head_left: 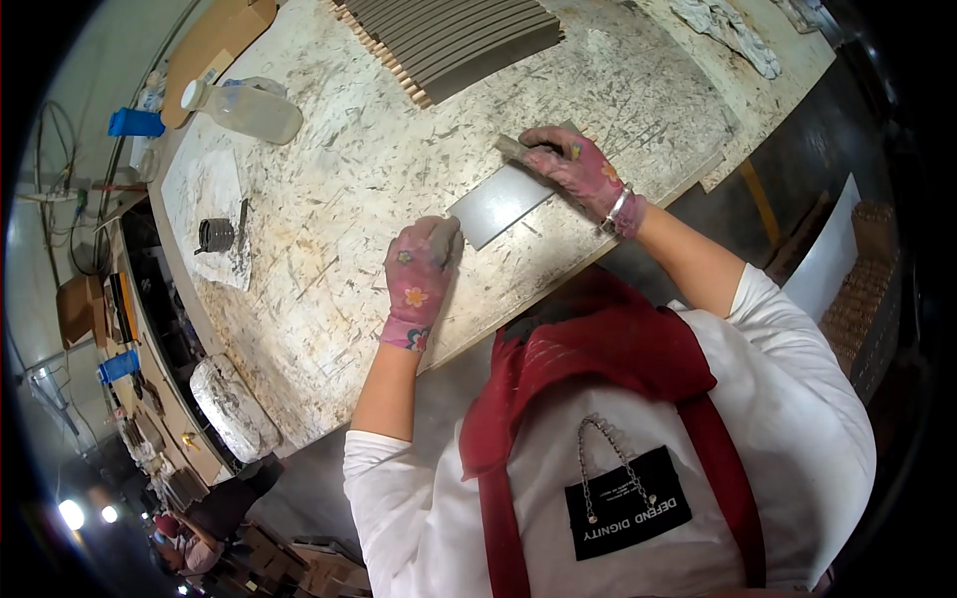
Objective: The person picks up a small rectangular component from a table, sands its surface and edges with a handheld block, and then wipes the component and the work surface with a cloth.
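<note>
A flat, smooth grey rectangular plate [500, 206] lies slantwise on the worktable [339, 199] near its front edge. My left hand [423, 267], in a pink flowered glove with dirty grey fingertips, is closed beside the plate's left end. Whether it grips anything is hidden. In a matching glove, my right hand [581, 171] is over the plate's far right part. Its fingers are closed on a short grey-brown strip [511, 148] that juts out to the left. Part of the plate is covered by that hand.
A stack of dark grey strips with pale ends [459, 45] sits at the back. On the left are a translucent bottle [244, 112], a dark wire coil [215, 235] on white paper and a white wrapped bundle [234, 407]. A crumpled cloth [733, 35] lies back right.
</note>
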`<state>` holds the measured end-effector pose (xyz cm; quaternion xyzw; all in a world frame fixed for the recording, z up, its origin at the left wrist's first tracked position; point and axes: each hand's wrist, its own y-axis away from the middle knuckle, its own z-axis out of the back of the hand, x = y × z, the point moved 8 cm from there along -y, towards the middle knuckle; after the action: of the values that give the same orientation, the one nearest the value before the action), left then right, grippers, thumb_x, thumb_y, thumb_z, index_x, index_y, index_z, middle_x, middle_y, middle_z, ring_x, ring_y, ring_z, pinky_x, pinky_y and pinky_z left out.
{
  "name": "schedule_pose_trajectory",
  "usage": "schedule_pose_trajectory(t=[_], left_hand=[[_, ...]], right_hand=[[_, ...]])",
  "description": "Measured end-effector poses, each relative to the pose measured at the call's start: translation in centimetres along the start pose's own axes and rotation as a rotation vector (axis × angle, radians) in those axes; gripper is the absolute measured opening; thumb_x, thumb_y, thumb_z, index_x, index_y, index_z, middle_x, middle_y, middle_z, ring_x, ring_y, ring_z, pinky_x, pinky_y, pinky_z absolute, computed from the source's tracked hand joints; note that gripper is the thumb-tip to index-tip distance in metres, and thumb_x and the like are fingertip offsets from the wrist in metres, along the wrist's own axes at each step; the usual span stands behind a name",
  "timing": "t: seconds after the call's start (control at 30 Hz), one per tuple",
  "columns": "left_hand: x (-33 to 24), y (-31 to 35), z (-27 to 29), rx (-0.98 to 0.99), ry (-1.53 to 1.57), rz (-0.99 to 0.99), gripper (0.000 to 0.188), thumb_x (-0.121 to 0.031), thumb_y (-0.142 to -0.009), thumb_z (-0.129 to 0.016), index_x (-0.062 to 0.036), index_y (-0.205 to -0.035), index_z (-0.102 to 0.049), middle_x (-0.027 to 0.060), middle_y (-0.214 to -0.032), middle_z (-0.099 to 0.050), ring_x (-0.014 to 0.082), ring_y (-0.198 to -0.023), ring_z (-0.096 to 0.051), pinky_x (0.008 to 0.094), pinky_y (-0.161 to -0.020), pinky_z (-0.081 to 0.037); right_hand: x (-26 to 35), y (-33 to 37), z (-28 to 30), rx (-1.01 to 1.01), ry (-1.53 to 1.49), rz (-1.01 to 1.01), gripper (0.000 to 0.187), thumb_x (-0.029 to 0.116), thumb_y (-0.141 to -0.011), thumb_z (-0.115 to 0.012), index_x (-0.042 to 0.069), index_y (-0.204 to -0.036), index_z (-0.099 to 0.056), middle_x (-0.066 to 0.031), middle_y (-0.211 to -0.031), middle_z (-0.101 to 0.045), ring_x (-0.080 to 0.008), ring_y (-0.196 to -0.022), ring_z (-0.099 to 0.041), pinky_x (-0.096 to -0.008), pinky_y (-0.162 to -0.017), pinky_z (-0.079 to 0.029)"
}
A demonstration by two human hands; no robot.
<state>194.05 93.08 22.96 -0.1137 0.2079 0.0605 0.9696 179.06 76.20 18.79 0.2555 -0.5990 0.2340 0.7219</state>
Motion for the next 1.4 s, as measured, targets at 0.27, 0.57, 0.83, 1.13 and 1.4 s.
schedule_pose_trajectory(t=[0.27,0.57,0.83,1.13,1.4], left_hand=[[-1.3,-0.9,-0.5,0.180,-0.279,-0.211,0.021,-0.013,-0.078,-0.062,-0.0127,-0.099,-0.067,0.0040,-0.094,-0.064,0.0239,-0.086,-0.062,0.0364,-0.070,-0.050],[-2.8,-3.8,-1.3,0.473,-0.095,-0.193,0.015,-0.021,-0.088,-0.053,-0.0101,-0.089,-0.063,0.0110,-0.084,-0.063,0.0303,-0.078,-0.061,0.0411,-0.071,-0.049],[6.4,-3.7,2.8,-0.087,0.205,0.343,0.007,-0.004,-0.086,-0.056,-0.0034,-0.089,-0.062,0.0104,-0.083,-0.063,0.0244,-0.077,-0.062,0.0341,-0.072,-0.049],[-0.1,0.0,0.8,-0.011,0.031,0.058,0.018,-0.018,-0.083,-0.064,-0.0068,-0.096,-0.068,0.0109,-0.091,-0.063,0.0305,-0.083,-0.060,0.0385,-0.074,-0.048],[-1.0,-1.5,0.0,0.087,-0.182,-0.045,0.008,-0.011,-0.076,-0.061,-0.0103,-0.085,-0.060,0.0075,-0.082,-0.058,0.0273,-0.078,-0.058,0.0382,-0.071,-0.046]], right_hand=[[-0.3,0.1,-0.1,0.033,-0.005,-0.086,0.044,0.031,-0.086,-0.067,0.002,-0.118,-0.059,-0.0055,-0.109,-0.060,-0.0131,-0.099,-0.054,-0.0267,-0.089,-0.042],[-0.4,0.0,-0.2,0.046,-0.009,-0.061,0.045,0.031,-0.086,-0.067,0.000,-0.119,-0.058,-0.0067,-0.110,-0.061,-0.0132,-0.099,-0.054,-0.0259,-0.089,-0.042],[0.4,0.2,0.1,-0.017,0.020,-0.027,0.053,0.045,-0.082,-0.066,0.002,-0.112,-0.062,-0.0113,-0.102,-0.064,-0.0193,-0.096,-0.059,-0.0298,-0.086,-0.046],[-0.5,-0.1,-0.3,0.037,0.017,-0.092,0.041,0.028,-0.086,-0.068,0.002,-0.117,-0.059,-0.0045,-0.109,-0.061,-0.0125,-0.100,-0.055,-0.0251,-0.089,-0.043],[-0.2,-0.2,-0.2,-0.001,0.030,-0.035,0.048,0.041,-0.083,-0.066,0.002,-0.111,-0.062,-0.0094,-0.098,-0.064,-0.0169,-0.092,-0.058,-0.0287,-0.082,-0.046]])
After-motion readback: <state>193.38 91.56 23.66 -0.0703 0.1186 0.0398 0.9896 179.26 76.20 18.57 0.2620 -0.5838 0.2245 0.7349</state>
